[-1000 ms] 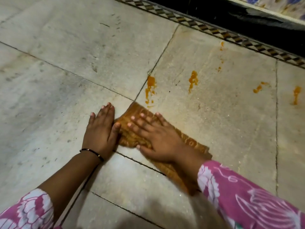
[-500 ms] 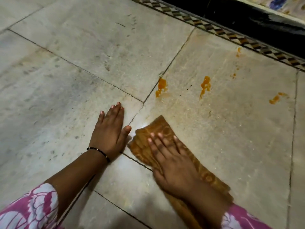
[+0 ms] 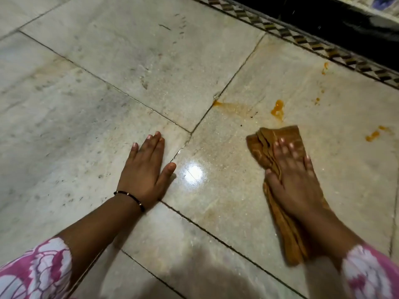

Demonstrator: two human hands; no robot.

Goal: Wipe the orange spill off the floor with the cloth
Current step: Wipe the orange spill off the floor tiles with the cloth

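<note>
A folded brown-orange cloth [image 3: 262, 143] lies flat on the pale marble floor [image 3: 129, 61]. My right hand [image 3: 293, 178] presses down on it, palm flat, fingers spread and blurred by motion. My left hand [image 3: 146, 169] rests flat on the floor to the left, fingers together, holding nothing. An orange blob [image 3: 277, 108] sits just beyond the cloth's far edge. A thin orange smear [image 3: 233, 105] runs from the tile joint toward it. More orange drops [image 3: 373, 134] lie to the right, and small spots [image 3: 325, 66] near the border.
A patterned border strip [image 3: 302, 37] and a dark raised edge [image 3: 334, 20] run across the far right. Tile joints cross the floor. A bright light reflection [image 3: 194, 173] shows on the wet tile between my hands.
My right hand has slid the cloth to the right, away from my left hand. The orange blob at the tile joint is now a thin smear. My left hand stays planted.
</note>
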